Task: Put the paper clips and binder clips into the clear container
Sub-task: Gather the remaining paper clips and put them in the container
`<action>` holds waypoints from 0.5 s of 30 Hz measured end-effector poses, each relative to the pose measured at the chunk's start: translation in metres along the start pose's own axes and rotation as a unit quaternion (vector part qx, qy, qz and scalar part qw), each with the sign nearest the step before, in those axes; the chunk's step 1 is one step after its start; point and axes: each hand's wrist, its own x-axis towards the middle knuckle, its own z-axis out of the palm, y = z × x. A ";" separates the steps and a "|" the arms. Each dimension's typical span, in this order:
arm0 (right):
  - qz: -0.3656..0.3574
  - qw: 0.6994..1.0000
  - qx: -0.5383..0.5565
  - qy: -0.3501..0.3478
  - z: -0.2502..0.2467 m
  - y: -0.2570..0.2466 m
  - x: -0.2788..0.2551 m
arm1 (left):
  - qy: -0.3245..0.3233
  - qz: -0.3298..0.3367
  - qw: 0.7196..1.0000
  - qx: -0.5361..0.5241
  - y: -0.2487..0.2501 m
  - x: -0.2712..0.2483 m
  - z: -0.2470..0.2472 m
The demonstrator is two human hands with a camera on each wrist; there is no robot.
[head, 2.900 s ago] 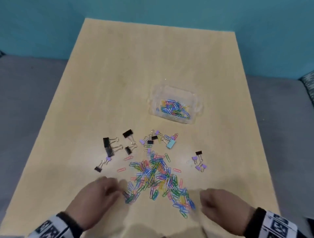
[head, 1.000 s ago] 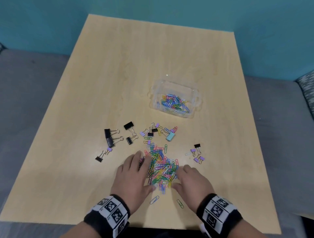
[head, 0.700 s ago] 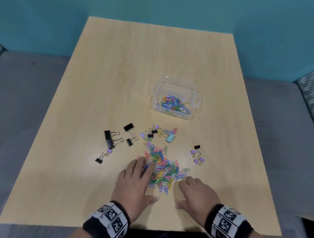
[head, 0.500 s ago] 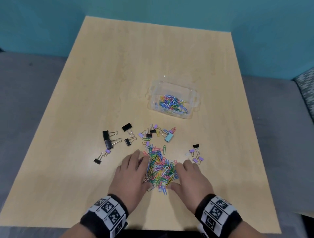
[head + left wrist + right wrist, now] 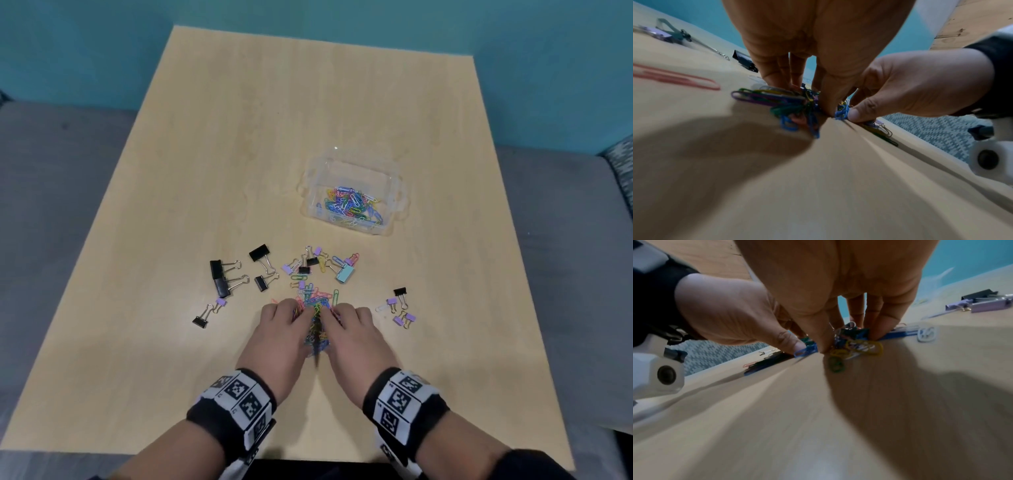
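A heap of coloured paper clips (image 5: 315, 306) lies near the table's front, squeezed between my two hands. My left hand (image 5: 286, 317) cups its left side and my right hand (image 5: 344, 317) its right side, fingers curled into the clips. In the left wrist view the left hand (image 5: 805, 97) pinches the paper clips (image 5: 777, 100) between fingers and thumb. The right wrist view shows the right hand (image 5: 846, 337) doing the same on yellow and blue paper clips (image 5: 857, 346). The clear container (image 5: 310, 192) stands farther back and holds several paper clips. Binder clips lie loose around the heap.
Black binder clips (image 5: 222, 279) lie to the left of the heap, small purple and black ones (image 5: 310, 262) and a light blue one (image 5: 344, 274) behind it, a small group (image 5: 400, 306) to the right. The wooden table (image 5: 239, 137) ends at a teal wall.
Both hands have closed in from the sides and their fingers have curled. The spread pile of paper clips is now pressed into a narrow heap between them.
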 end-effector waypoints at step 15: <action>-0.008 0.998 0.046 -0.051 -0.029 0.017 0.015 | -0.049 -0.014 0.997 -0.058 -0.006 0.017 -0.014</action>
